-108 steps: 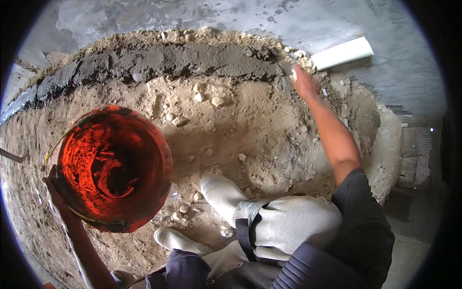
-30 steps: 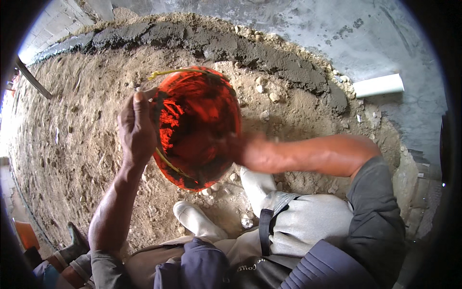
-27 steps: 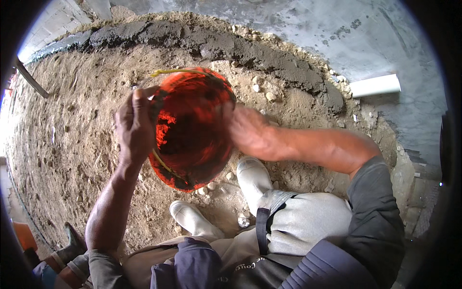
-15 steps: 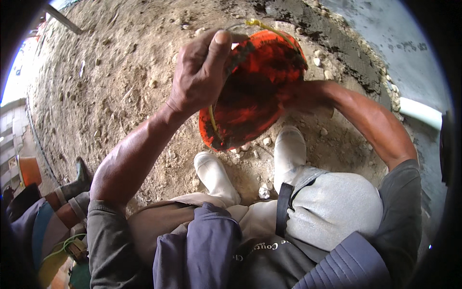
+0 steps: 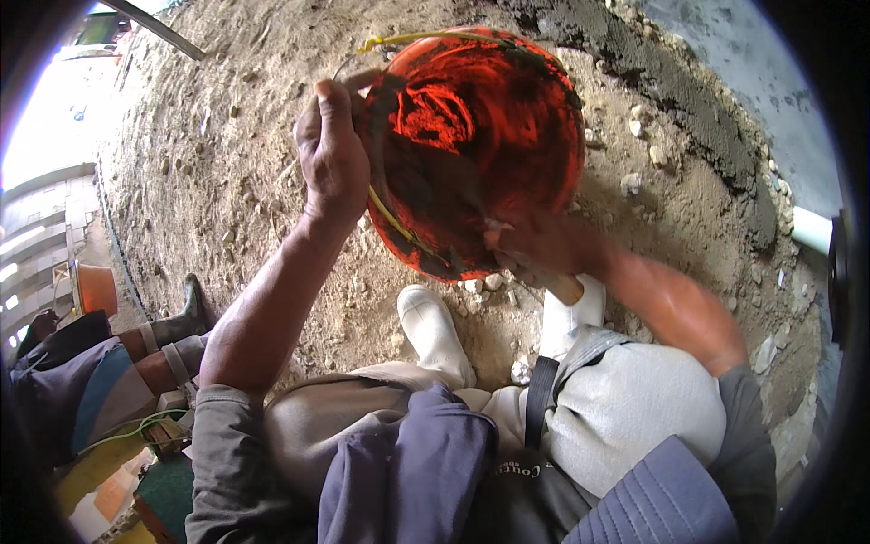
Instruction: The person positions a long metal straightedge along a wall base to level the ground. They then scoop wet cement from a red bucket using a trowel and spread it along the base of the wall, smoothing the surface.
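An orange bucket (image 5: 562,172) hangs tilted in front of me, its mouth turned up toward me. Dark, wet mortar smears its inner wall, and a thin wire handle with a yellow sleeve (image 5: 399,222) lies along the rim. My left hand (image 5: 335,159) is closed on the left side of that rim, thumb up. At the lower right of the mouth, my right hand (image 5: 544,245) wraps round a tool like a trowel, whose tan wooden handle end (image 5: 565,289) sticks out below the fist. Its blade is hard to make out in the dark bucket.
Rough, stony soil (image 5: 227,172) lies all round my white boots (image 5: 435,331). A strip of wet mortar (image 5: 671,118) borders a smooth grey surface (image 5: 743,72) with a white pipe (image 5: 812,229). At left are another person's leg (image 5: 163,335) and an orange container (image 5: 95,288).
The bucket has come closer and its mouth has turned more toward me. My left hand has shifted left with the rim; my right hand has moved down, and the tool's handle end shows more clearly.
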The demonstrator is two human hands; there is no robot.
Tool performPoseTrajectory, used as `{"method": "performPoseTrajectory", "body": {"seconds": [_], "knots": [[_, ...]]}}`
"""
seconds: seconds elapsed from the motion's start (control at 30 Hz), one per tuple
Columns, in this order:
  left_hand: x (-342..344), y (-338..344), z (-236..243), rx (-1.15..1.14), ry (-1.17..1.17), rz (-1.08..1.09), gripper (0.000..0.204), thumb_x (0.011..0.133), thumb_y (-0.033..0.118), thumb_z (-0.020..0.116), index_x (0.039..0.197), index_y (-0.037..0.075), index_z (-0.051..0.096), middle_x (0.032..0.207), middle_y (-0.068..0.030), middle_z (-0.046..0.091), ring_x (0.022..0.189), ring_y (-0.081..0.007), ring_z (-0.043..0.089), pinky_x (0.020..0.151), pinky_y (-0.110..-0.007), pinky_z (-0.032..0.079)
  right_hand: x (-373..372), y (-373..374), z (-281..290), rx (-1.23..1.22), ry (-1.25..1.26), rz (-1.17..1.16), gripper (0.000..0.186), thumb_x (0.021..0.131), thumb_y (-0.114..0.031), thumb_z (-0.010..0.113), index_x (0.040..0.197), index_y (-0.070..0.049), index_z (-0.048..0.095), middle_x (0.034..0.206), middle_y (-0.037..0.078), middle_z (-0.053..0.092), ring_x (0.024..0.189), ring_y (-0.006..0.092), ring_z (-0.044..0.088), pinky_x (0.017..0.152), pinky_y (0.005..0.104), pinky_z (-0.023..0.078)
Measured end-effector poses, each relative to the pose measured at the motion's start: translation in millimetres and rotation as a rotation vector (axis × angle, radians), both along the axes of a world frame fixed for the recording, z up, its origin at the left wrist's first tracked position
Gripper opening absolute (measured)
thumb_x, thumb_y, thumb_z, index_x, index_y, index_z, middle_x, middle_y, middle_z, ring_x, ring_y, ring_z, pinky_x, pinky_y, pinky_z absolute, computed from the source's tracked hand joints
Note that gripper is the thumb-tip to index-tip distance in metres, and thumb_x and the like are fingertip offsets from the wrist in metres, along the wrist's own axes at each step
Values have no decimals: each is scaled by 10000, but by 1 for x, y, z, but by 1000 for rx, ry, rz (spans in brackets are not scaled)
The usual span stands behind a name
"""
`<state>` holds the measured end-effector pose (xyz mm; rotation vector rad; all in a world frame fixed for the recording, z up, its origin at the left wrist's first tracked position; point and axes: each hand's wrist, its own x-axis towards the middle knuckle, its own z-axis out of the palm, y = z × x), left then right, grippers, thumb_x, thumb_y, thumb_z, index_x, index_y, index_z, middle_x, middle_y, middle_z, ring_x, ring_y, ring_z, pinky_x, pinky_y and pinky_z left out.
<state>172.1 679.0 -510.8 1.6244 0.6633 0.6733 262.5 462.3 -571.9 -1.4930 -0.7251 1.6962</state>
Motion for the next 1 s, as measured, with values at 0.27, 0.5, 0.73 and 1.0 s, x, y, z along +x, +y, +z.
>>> {"method": "performPoseTrajectory", "body": {"seconds": [0.27, 0.5, 0.73, 1.0], "knots": [[-14, 65, -8, -88, 59, 178, 529, 1004, 431, 293, 1191, 33, 587, 1047, -108, 642, 862, -141, 566, 789, -258, 439, 54, -44, 56, 118, 265, -214, 311, 924, -381, 540, 962, -72, 536, 681, -3, 515, 530, 80, 511, 455, 222, 451], [-10, 96, -9, -276, -81, 208, 628, 975, 522, 282, 1311, 16, 441, 1234, -114, 552, 1107, -237, 539, 988, -364, 408, 175, -111, 51, 3, -637, -503, 424, 894, -391, 579, 1109, -40, 477, 742, 30, 542, 538, 94, 517, 432, 221, 477], [-12, 100, -7, -274, -56, 218, 618, 976, 530, 267, 1314, 48, 454, 1203, -93, 551, 1084, -204, 533, 964, -336, 412, 222, -95, -20, -417, -1211, -528, 307, 952, -295, 469, 1051, -5, 466, 787, 88, 546, 558, 132, 496, 435, 258, 455], [10, 94, -10, -301, -35, 157, 613, 980, 518, 280, 1317, 36, 453, 1235, -114, 558, 1122, -233, 534, 978, -357, 408, 232, -28, -72, -328, -513, -1023, 453, 997, -315, 334, 1125, 98, 469, 846, 154, 560, 617, 201, 574, 532, 370, 523]]}}
